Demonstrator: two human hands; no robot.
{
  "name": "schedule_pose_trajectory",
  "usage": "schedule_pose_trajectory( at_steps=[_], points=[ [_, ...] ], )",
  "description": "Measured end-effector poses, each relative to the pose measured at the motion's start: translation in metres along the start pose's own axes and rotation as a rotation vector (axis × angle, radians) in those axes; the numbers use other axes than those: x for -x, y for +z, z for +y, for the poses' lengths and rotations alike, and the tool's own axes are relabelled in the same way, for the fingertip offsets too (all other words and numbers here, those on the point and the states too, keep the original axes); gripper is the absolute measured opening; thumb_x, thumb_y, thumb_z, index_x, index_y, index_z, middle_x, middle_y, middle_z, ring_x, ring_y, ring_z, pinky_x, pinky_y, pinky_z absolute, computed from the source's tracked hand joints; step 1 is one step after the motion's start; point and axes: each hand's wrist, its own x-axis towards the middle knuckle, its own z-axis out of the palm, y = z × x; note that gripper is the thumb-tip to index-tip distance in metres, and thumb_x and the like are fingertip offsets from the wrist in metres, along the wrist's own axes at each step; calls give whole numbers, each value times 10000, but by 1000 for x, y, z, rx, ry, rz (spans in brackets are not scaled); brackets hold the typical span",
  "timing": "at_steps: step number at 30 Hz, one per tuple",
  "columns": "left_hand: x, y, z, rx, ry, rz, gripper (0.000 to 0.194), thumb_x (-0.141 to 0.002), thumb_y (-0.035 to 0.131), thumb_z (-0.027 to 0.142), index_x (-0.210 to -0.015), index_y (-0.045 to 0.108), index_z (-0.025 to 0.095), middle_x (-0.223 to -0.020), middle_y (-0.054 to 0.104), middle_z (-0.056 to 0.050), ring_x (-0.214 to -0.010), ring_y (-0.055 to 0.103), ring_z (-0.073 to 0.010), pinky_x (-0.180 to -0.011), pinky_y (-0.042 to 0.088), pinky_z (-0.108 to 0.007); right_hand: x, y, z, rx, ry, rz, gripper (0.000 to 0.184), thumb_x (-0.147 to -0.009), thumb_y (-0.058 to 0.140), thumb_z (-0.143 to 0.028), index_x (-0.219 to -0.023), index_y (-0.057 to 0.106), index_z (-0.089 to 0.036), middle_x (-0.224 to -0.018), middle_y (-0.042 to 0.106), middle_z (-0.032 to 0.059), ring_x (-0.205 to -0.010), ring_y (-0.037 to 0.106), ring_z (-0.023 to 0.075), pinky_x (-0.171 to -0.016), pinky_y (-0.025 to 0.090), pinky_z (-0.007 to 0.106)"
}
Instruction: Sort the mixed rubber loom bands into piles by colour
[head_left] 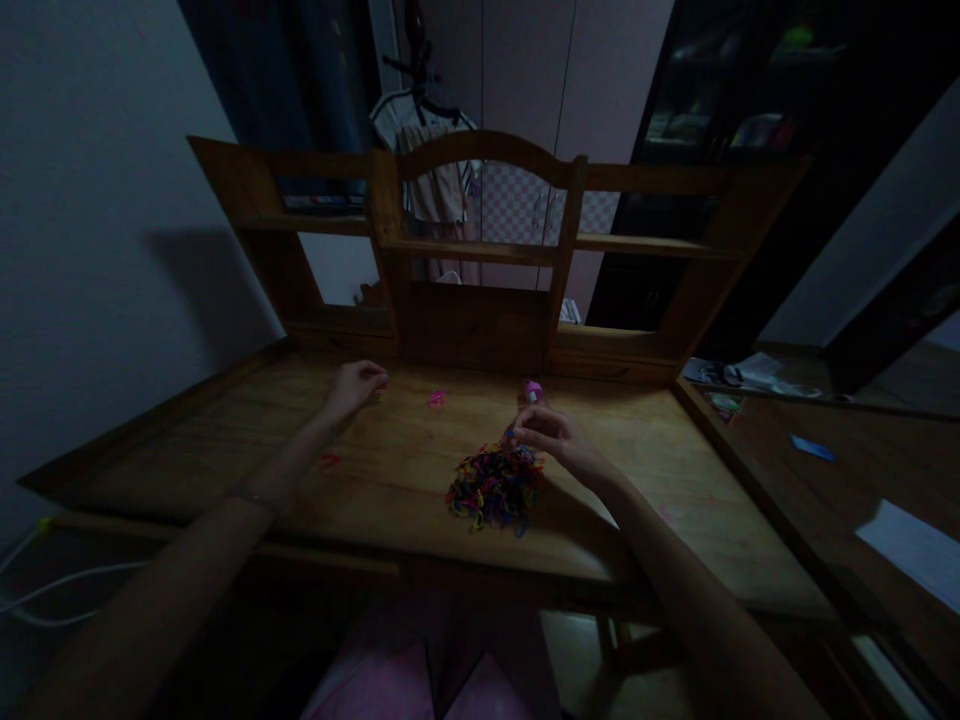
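Right hand [561, 440] by multicolored pile [495, 487], grip unclear

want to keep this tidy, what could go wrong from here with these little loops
The pile of mixed loops is heaped together, so the right hand, at its far edge, might drag extra ones out. The small red cluster lies close beside the left forearm, which could brush it aside. The light is dim, so darker colours may be mixed up.

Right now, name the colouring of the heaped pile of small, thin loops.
The heaped pile is multicoloured, red, yellow and blue included; see the head view.
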Motion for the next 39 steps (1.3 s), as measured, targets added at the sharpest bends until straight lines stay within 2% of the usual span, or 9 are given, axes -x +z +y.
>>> schedule_pose_trajectory(
  at_steps=[3, 7, 11, 15, 18, 22, 27, 34, 39],
  points=[
    [0, -1, -2, -5, 15, 4, 193, -659, 745, 230, -783, 640, 124, -674, 673, -25, -550, 587, -126, -532, 483, -253, 0, -2, 0, -10, -16, 29, 207, -858, 648, -385, -893, 616, -183, -873, 671, 36, -815, 638, 148, -821, 499, 331],
    [7, 4, 10, -9, 54, -27, 253, -671, 755, 282, -854, 671, 128, -769, 708, -57, -612, 616, -138, -535, 484, -245, 0, -3, -2, 9, -17, 61, 210, -860, 640, -396, -892, 621, -189, -843, 665, 33, -793, 632, 150, -806, 497, 330],
    [48, 28, 34, 129, 78, -254, 302, -700, 754, 369, -906, 707, 153, -891, 741, -110, -804, 692, -201, -636, 539, -270, 0, -3, -2, 64, -1, 90, 219, -839, 663, -405, -878, 642, -190, -794, 646, 14, -743, 612, 136, -749, 492, 299],
    [101, 55, 57, 348, -56, -477, 295, -728, 755, 334, -960, 727, 153, -1019, 735, -126, -921, 700, -210, -840, 562, -319, -2, -3, 2, 90, 28, 131, 233, -800, 703, -410, -856, 669, -186, -790, 643, 10, -735, 600, 131, -714, 487, 281],
    [124, 65, 65, 487, -178, -576, 246, -751, 744, 267, -977, 738, 168, -1082, 723, -114, -997, 685, -196, -921, 544, -284, -3, -3, 4, 88, 30, 110, 224, -808, 695, -401, -874, 689, -187, -802, 660, 17, -750, 610, 135, -730, 492, 287],
    [136, 68, 69, 577, -274, -618, 233, -760, 732, 188, -993, 742, 179, -1122, 712, -98, -1053, 664, -180, -955, 528, -240, -3, -4, 4, 77, 15, 73, 201, -831, 680, -362, -930, 700, -189, -858, 681, 28, -807, 633, 144, -772, 493, 296],
    [143, 72, 65, 638, -308, -626, 231, -742, 735, 131, -971, 743, 167, -1093, 722, -96, -1039, 672, -188, -965, 530, -254, -3, -2, 5, 25, -1, 86, 215, -810, 713, -324, -985, 680, -203, -941, 678, 28, -845, 637, 134, -797, 497, 288],
    [150, 89, 56, 635, -351, -666, 292, -767, 735, 178, -1057, 717, 147, -1119, 712, -107, -1004, 681, -170, -930, 534, -239, -2, 1, 8, -63, 32, 9, 276, -780, 748, -297, -990, 603, -192, -811, 698, 5, -749, 665, 124, -701, 513, 251],
    [152, 94, 56, 579, -301, -692, 365, -778, 733, 210, -1131, 690, 128, -1108, 715, -112, -960, 681, -140, -894, 518, -197, -2, 2, 9, -62, 51, -3, 301, -776, 750, -321, -984, 570, -200, -772, 699, -3, -698, 666, 124, -633, 502, 230]
  ],
)
